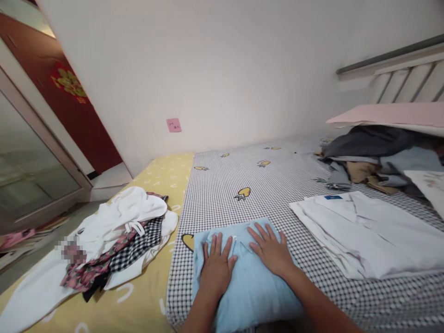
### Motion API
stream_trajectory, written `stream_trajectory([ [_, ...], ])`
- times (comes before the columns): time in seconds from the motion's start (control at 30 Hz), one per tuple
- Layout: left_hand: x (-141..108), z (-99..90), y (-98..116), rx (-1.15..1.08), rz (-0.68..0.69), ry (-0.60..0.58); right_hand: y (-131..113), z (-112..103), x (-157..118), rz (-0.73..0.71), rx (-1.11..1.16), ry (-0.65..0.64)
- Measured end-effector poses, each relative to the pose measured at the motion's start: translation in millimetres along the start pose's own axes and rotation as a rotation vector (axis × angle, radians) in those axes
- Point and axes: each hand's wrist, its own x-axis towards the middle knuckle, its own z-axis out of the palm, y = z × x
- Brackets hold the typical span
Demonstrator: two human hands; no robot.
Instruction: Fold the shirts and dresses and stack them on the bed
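Note:
A light blue garment, folded into a rough rectangle, lies on the checked bedsheet in front of me. My left hand rests flat on its left part, fingers spread. On its upper right part my right hand presses down, palm flat and fingers apart. Neither hand grips the cloth. The garment's near edge runs down to the bottom of the view, partly behind my forearms. To its right lies a stack of folded white shirts with a blue label at the collar.
On the yellow sheet at left sits a loose heap of white, checked and floral clothes. At far right are piled grey and brown clothes under a pink board. A wall with a pink note bounds the bed's far side.

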Motion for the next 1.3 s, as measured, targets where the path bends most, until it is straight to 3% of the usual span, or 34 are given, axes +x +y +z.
stream_trajectory([
  [0.1, -3, 6.3, -2, -0.018, -0.044, -0.002, 7, 6, 0, -0.021, -0.018, 0.015],
  [0.27, -5, -2.5, 5, -0.094, -0.054, -0.003, 12, 13, -3, -0.04, -0.055, 0.049],
  [0.4, -13, -12.3, 2, -0.32, -0.024, 0.033, 17, 20, -1, -0.039, -0.133, 0.04],
  [0.47, -21, -21.8, -1, -0.485, -0.055, 0.208, 17, 21, 0, -0.035, -0.179, 0.022],
  [0.53, -32, -34.5, -4, -0.558, -0.155, 0.485, 17, 20, 0, -0.032, -0.223, 0.012],
  [0.6, -44, -48.0, -9, -0.536, -0.336, 0.741, 16, 18, -1, -0.035, -0.259, 0.012],
  [0.67, -54, -58.7, -14, -0.524, -0.522, 0.85, 16, 18, -2, -0.038, -0.285, 0.012],
  [0.73, -59, -63.9, -20, -0.537, -0.608, 0.805, 17, 18, -2, -0.04, -0.304, 0.012],
  [0.8, -59, -62.9, -24, -0.519, -0.603, 0.669, 18, 19, -2, -0.045, -0.318, 0.01],
  [0.9, -52, -54.0, -24, -0.371, -0.585, 0.467, 17, 20, -2, -0.053, -0.337, 0.007],
  [0.97, -46, -47.1, -21, -0.229, -0.596, 0.401, 15, 19, -2, -0.048, -0.351, 0.004],
  [1.07, -40, -40.2, -14, -0.118, -0.599, 0.414, 12, 16, -2, -0.034, -0.361, -0.007],
  [1.23, -38, -41.0, -6, -0.051, -0.567, 0.59, 10, 14, -2, -0.011, -0.369, -0.026],
  [1.3, -36, -44.0, -4, -0.01, -0.562, 0.567, 10, 14, -2, -0.012, -0.36, -0.023],
])
